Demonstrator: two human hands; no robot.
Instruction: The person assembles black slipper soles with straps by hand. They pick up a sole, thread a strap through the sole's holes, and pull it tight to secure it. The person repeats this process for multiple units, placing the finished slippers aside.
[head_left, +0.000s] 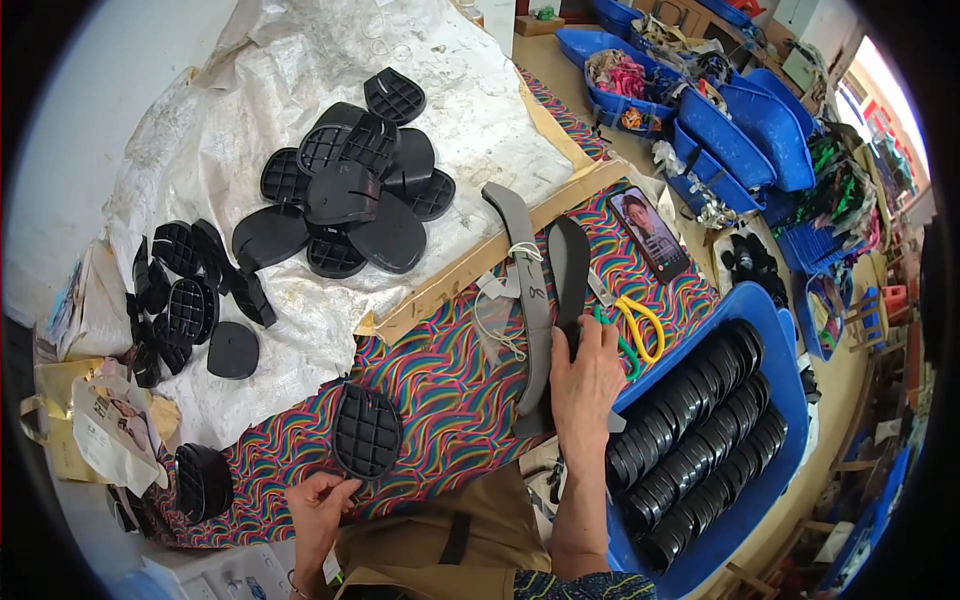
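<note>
The left hand (318,500) pinches the lower edge of a black ribbed heel piece (366,430), fingers curled closed on it. The right hand (585,385) lies on a black sole strip (568,275) beside a grey strip (530,300); its fingers appear to wrap the strip. Left of the heel piece, a paper bag (115,430) with a printed picture stands beside a gold bag (45,420).

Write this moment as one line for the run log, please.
left hand: holds black heel piece by lower edge | right hand: on black insole | beside: grey strip, blue tray of heels
</note>
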